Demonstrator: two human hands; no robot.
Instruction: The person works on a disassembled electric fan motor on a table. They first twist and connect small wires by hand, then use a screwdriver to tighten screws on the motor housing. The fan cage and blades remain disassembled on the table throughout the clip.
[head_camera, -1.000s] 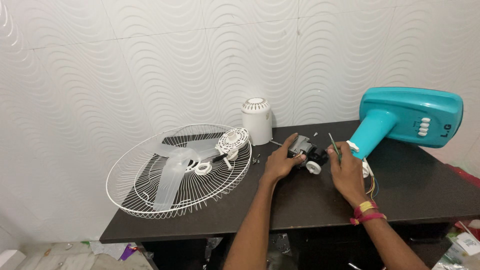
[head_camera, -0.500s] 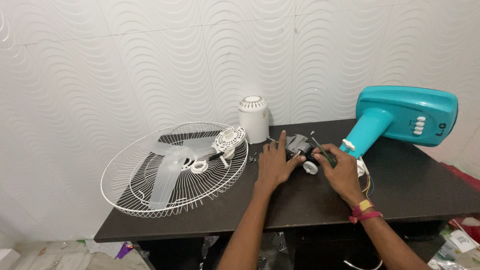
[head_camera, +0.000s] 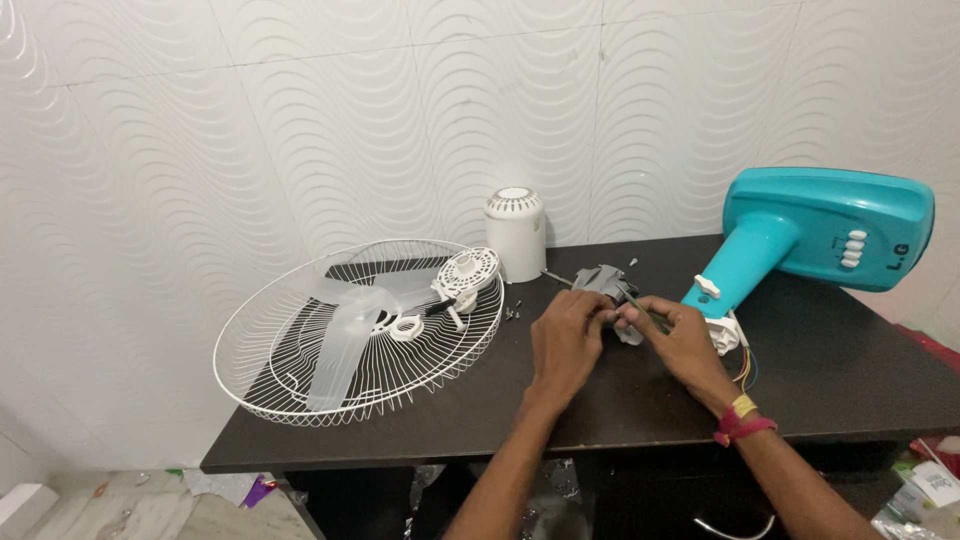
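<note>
**Both hands on a small fan motor at the middle of the table**

The left hand (head_camera: 565, 335) lies curled over a small grey motor (head_camera: 603, 283), fingers bent around its near side. The right hand (head_camera: 680, 335) pinches a thin screwdriver (head_camera: 634, 301) against the same part, fingers closed on it. The motor sits mid-table (head_camera: 860, 380), nearer the back edge. Toward the left edge lies a white wire fan guard (head_camera: 300, 350) with clear blades (head_camera: 345, 335) inside. A white cap (head_camera: 516, 233) stands at the back edge. A teal fan base (head_camera: 820, 235) lies at the right end.
</note>
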